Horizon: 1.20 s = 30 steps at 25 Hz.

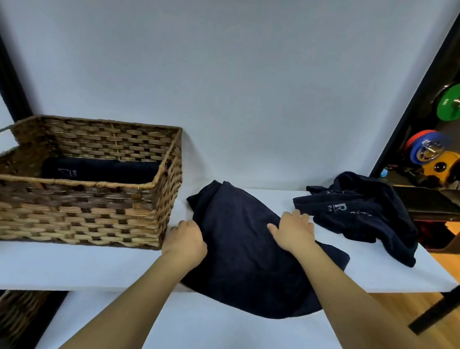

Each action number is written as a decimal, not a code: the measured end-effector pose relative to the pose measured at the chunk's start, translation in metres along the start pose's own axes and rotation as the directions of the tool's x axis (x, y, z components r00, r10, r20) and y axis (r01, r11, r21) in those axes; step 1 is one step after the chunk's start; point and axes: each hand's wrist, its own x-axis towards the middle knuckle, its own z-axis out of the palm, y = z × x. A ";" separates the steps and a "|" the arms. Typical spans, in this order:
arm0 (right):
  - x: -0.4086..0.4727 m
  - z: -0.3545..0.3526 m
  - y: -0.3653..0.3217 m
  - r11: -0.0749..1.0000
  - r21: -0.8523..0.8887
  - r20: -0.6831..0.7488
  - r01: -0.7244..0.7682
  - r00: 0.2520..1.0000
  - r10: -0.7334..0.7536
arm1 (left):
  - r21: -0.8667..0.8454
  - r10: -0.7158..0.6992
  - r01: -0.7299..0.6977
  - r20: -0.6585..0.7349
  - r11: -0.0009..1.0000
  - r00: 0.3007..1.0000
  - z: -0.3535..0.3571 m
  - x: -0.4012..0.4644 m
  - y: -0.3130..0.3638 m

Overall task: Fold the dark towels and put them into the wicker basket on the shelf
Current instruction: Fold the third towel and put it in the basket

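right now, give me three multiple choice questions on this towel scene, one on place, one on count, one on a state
1. Where does the wicker basket stand?
A. left of the towel being handled
B. right of it
C. on the floor

2. How many dark towels lie on the shelf outside the basket?
A. one
B. two
C. four

3. What is the right hand doing?
A. hanging idle
B. lifting the basket
C. resting on the middle towel

Answers: 1 A, the basket sits left of the towel under the hands. 2 B, the middle towel and a crumpled towel at the right; a folded towel is already inside. 3 C, its palm lies on the cloth while the left hand grips the towel's left edge.
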 end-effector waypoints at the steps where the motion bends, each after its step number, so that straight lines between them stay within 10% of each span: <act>1: 0.006 0.000 -0.003 1.000 -0.007 0.003 0.011 1.000 -0.011 | -0.017 -0.014 0.015 0.043 1.000 0.999 -0.003 0.004 0.003; 5: 0.028 -0.021 -0.005 0.953 0.301 0.153 0.037 0.984 -0.087 | -0.287 -0.049 0.130 0.274 0.949 0.960 -0.025 0.025 0.014; 10: 0.047 -0.071 0.003 0.615 0.784 0.197 -0.085 0.974 -0.117 | -0.574 -0.093 0.242 0.276 0.782 0.957 -0.082 0.044 0.051; 14: 0.062 -0.152 0.005 0.292 0.942 -0.182 0.162 0.982 0.041 | -0.705 -0.045 -0.054 -0.121 0.707 0.992 -0.176 0.074 0.082; 20: 0.012 -0.264 0.011 -0.018 0.791 -0.592 0.612 0.771 0.234 | -0.663 0.031 -0.607 -0.664 0.438 0.747 -0.286 0.041 0.114; 24: -0.003 -0.214 0.023 0.096 0.883 -0.469 0.460 0.866 0.172 | -0.715 0.001 -0.463 -0.543 0.525 0.840 -0.225 0.031 0.094; 27: -0.010 -0.107 0.048 0.373 0.921 -0.145 0.110 0.987 0.069 | -0.734 0.022 -0.127 -0.150 0.667 0.988 -0.119 0.020 0.050; 30: -0.030 -0.022 0.076 0.671 0.734 0.110 -0.104 0.993 0.034 | -0.569 -0.013 0.083 0.127 0.818 0.992 -0.032 0.006 -0.003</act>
